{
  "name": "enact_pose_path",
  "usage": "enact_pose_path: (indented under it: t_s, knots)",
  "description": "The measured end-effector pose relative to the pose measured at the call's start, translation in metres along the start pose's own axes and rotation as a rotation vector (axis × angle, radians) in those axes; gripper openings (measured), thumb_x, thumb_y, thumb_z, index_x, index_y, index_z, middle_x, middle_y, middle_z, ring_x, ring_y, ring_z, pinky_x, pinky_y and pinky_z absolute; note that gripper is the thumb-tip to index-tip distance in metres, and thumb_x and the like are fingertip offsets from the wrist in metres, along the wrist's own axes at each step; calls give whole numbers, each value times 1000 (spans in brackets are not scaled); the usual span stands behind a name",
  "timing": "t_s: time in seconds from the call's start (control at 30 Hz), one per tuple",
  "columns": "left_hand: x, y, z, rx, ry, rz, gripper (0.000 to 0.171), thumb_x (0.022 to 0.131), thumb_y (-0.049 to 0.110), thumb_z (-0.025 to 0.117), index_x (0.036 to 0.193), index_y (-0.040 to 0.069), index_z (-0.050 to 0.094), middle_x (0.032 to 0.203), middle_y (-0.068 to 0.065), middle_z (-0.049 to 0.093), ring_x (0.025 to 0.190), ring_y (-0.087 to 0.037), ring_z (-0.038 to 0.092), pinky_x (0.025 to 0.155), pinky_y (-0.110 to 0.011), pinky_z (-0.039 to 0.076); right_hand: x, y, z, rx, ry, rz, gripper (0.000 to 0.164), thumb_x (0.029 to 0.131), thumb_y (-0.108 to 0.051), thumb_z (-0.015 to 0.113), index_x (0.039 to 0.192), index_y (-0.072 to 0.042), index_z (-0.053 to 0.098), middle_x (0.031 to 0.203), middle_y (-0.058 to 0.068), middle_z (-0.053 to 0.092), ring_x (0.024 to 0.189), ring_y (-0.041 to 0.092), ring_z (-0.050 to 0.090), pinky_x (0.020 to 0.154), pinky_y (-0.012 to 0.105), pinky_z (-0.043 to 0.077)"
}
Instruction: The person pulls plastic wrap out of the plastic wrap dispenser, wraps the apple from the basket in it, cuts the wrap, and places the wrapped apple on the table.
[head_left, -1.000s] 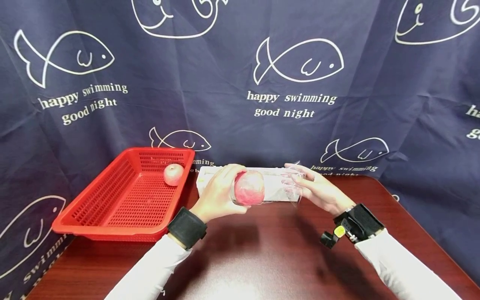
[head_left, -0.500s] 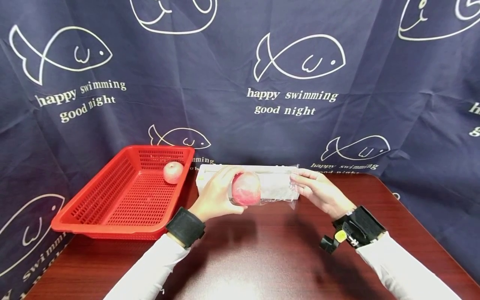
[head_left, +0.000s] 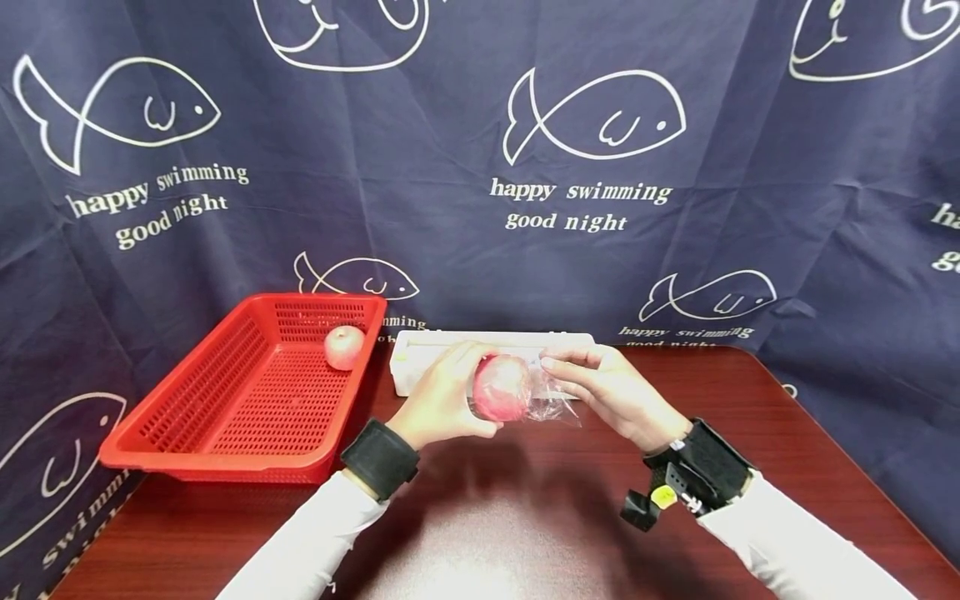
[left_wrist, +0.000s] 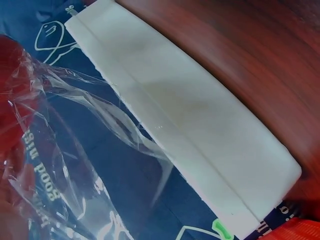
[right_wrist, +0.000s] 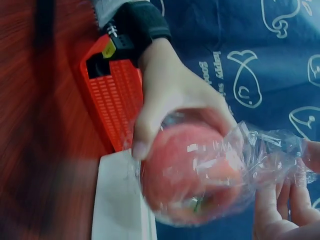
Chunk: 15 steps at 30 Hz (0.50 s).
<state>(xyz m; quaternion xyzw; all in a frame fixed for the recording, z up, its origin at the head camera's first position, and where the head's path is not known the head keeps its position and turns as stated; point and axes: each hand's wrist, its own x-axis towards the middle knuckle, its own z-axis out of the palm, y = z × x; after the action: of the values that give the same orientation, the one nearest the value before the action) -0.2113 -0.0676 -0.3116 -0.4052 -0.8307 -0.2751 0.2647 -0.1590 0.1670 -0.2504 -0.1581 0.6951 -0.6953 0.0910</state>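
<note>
A pink-red apple (head_left: 501, 388) is held above the table by my left hand (head_left: 442, 398), thumb and fingers curled round its side. Clear plastic wrap (right_wrist: 260, 155) covers the apple and trails off it in loose crumples. My right hand (head_left: 611, 392) pinches the wrap's free end just right of the apple. Behind both hands lies a long white wrap dispenser box (head_left: 408, 354), partly hidden by the left hand. In the left wrist view, loose wrap (left_wrist: 85, 160) hangs beside the white box (left_wrist: 185, 115).
On the left stands a red slotted plastic basket (head_left: 225, 457) with a second apple (head_left: 344, 347) at its right side. The dark red-brown wooden table (head_left: 480, 517) reaches back to a blue cloth (head_left: 450, 150) printed with fish and lettering.
My right hand has moved left with the wrap's end, closer to the apple, and the wrap between them has bunched up. The left hand keeps hold of the apple, nearly in place.
</note>
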Motion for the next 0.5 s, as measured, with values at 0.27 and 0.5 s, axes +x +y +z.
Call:
enact_pose_path:
  t_s: [0.27,0.5]
  knots:
    - [3,3,0,33,-14,-9,83,53,34,90,122,10,53,117,-2,61,109,-18,57,101,-36,48,11,-2,18,-143,-92,-89,29,92,-12,61,114,7,65,87,-6,73,75,4,68,71,25,58]
    - [-1,-1,1,57,7,-17,82,50,32,90,120,10,54,112,-3,62,103,-18,58,96,-34,50,14,-2,26,-296,-67,-115,30,94,0,52,117,19,58,109,28,68,84,4,70,79,25,58]
